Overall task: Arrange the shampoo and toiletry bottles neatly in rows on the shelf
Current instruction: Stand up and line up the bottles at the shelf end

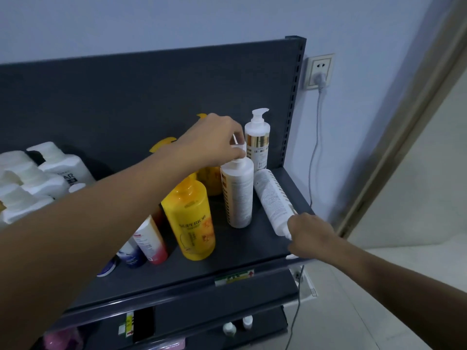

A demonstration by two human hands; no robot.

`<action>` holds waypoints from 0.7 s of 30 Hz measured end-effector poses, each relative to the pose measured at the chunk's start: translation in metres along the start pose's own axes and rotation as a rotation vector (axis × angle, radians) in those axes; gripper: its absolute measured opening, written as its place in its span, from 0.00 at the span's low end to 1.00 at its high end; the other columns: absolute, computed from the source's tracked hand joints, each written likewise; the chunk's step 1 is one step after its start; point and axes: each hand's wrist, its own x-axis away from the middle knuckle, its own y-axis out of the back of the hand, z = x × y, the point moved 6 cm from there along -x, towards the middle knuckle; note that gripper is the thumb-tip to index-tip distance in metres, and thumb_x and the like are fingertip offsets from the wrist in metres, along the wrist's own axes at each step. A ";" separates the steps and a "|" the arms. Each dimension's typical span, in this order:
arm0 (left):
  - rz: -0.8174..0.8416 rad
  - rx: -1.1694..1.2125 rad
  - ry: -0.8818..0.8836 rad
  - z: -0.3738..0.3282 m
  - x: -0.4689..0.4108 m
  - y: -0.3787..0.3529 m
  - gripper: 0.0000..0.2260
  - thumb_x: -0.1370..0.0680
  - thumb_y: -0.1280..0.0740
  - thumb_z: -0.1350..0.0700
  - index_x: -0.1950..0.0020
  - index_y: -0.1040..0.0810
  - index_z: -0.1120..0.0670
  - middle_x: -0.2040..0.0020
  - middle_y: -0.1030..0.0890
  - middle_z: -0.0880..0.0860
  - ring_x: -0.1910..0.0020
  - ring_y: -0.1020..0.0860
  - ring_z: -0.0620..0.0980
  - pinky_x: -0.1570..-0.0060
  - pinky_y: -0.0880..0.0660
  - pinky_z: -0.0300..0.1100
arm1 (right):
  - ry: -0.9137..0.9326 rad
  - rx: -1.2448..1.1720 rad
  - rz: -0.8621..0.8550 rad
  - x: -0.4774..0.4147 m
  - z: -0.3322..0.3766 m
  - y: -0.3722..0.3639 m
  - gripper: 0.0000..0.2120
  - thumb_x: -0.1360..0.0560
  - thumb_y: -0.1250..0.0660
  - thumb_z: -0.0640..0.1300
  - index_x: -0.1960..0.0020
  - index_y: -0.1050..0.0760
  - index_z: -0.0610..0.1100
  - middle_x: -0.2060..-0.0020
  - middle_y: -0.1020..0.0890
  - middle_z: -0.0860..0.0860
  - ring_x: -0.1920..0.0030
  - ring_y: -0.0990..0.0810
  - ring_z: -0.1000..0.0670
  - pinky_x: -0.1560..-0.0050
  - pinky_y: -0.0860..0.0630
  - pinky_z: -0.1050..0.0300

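Observation:
On the dark shelf (242, 251) my left hand (214, 140) grips the pump top of an upright white bottle with a gold label (238, 193). To its right a second white bottle (273, 198) lies on its side, neck toward me, and my right hand (309, 236) holds its pump end at the shelf's front right corner. A third white pump bottle (257, 138) stands upright against the back panel. A big yellow bottle (189, 218) stands left of centre, with more yellow ones behind my left arm.
Small tubes, one white-and-red (151, 242) and one blue (130, 253), sit left of the yellow bottle. Several white bottles (35, 180) crowd the shelf's left end. A wall socket with a plugged cable (319, 72) is to the right. Lower shelves hold small bottles (237, 325).

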 end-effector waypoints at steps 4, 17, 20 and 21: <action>0.011 -0.013 0.007 0.003 -0.001 -0.006 0.16 0.25 0.26 0.46 0.39 0.17 0.48 0.43 0.17 0.50 0.50 0.20 0.49 0.52 0.19 0.46 | -0.001 0.074 0.006 0.003 0.000 0.010 0.14 0.27 0.32 0.43 0.42 0.22 0.43 0.45 0.18 0.47 0.50 0.19 0.44 0.58 0.29 0.56; 0.032 -0.055 0.017 0.003 -0.007 -0.009 0.14 0.25 0.28 0.46 0.41 0.18 0.47 0.48 0.17 0.48 0.53 0.20 0.48 0.56 0.17 0.48 | 0.091 -0.014 -0.174 -0.003 -0.018 0.160 0.11 0.26 0.33 0.51 0.54 0.22 0.42 0.72 0.15 0.49 0.76 0.17 0.53 0.67 0.30 0.61; 0.046 -0.045 0.022 0.005 -0.008 -0.009 0.13 0.25 0.28 0.45 0.42 0.18 0.47 0.49 0.17 0.48 0.53 0.20 0.48 0.55 0.17 0.50 | 0.129 -0.063 -0.199 -0.009 -0.019 0.183 0.11 0.28 0.30 0.47 0.53 0.16 0.40 0.64 0.12 0.47 0.69 0.16 0.53 0.65 0.25 0.61; 0.050 -0.042 0.022 0.006 -0.008 -0.008 0.13 0.25 0.27 0.45 0.41 0.18 0.47 0.49 0.17 0.48 0.53 0.20 0.49 0.55 0.17 0.50 | 0.168 -0.028 -0.237 -0.012 -0.019 0.191 0.11 0.29 0.27 0.46 0.51 0.15 0.40 0.60 0.13 0.47 0.62 0.16 0.51 0.61 0.24 0.58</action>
